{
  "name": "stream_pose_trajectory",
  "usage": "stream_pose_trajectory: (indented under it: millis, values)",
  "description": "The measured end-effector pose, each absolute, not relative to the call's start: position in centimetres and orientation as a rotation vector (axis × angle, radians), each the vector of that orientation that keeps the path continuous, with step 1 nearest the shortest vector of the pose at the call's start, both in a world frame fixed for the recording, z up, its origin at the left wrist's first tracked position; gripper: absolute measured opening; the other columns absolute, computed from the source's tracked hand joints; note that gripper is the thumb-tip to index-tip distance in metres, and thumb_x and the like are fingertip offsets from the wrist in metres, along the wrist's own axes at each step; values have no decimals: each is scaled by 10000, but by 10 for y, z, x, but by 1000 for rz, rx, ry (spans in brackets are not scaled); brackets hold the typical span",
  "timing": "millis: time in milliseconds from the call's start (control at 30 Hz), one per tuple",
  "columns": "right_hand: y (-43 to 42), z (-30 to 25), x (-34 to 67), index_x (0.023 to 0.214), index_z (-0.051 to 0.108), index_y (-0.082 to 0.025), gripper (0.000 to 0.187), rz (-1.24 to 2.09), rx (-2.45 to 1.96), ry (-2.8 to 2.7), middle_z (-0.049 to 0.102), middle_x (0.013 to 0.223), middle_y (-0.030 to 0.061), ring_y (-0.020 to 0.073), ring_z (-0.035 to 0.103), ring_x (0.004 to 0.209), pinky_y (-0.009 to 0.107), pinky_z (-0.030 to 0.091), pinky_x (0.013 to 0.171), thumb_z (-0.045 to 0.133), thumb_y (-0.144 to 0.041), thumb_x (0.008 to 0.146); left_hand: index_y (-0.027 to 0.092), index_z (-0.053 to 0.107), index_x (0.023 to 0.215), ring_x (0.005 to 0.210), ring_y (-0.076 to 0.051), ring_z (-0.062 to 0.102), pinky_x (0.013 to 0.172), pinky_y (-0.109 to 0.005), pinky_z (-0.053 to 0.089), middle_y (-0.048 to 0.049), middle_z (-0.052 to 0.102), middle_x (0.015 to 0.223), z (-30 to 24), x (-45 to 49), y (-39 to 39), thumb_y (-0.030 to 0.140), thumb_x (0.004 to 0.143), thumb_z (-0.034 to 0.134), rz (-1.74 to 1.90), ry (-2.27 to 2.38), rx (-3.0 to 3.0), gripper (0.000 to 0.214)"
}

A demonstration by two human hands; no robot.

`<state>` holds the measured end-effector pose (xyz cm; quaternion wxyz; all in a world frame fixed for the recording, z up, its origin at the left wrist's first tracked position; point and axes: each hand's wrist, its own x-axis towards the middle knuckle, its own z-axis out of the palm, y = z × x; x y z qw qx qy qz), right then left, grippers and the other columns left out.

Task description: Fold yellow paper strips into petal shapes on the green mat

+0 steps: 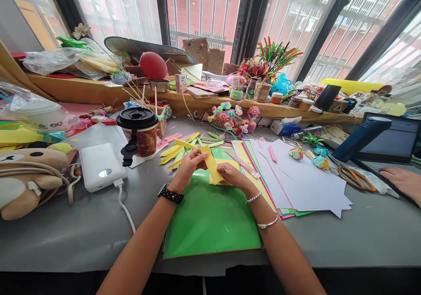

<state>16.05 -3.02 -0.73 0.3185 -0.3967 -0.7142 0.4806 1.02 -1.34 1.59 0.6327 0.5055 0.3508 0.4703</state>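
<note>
My left hand (188,165) and my right hand (230,174) both pinch a folded yellow strip of paper (211,165) above a large green sheet (210,218) on the grey table. The left fingers close on the strip's upper end, the right fingers on its lower edge. More yellow and pink folded strips (177,150) lie just beyond my hands. A black watch sits on my left wrist, bead bracelets on my right.
A stack of white and coloured paper (296,176) lies to the right, with a ruler (245,164) and scissors (357,178). A lidded coffee cup (138,130), a white power bank (100,165) and a plush bear (26,176) stand left. Another person's hand (403,183) rests by a laptop at right.
</note>
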Motion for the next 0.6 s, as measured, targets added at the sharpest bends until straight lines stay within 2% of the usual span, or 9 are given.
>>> stream_pose_trajectory:
  millis: [233,600]
  values:
    - [-31,-7,161,612,373,-163,583,1257,-1058,-1928,325,537,-30,73,307,471,222,257,416,266,-736,626,153,521,672,490,-73,474,491,-194,382,31,515,571,16,7,-12,299,604,620,1040,774,1191,189]
    - [-29,-10,162,572,333,-177,551,1325,-1026,-1894,304,508,-48,61,282,437,218,224,402,310,-725,622,154,524,660,478,-69,465,485,-193,373,36,516,568,15,6,-11,300,603,619,1032,772,1193,183]
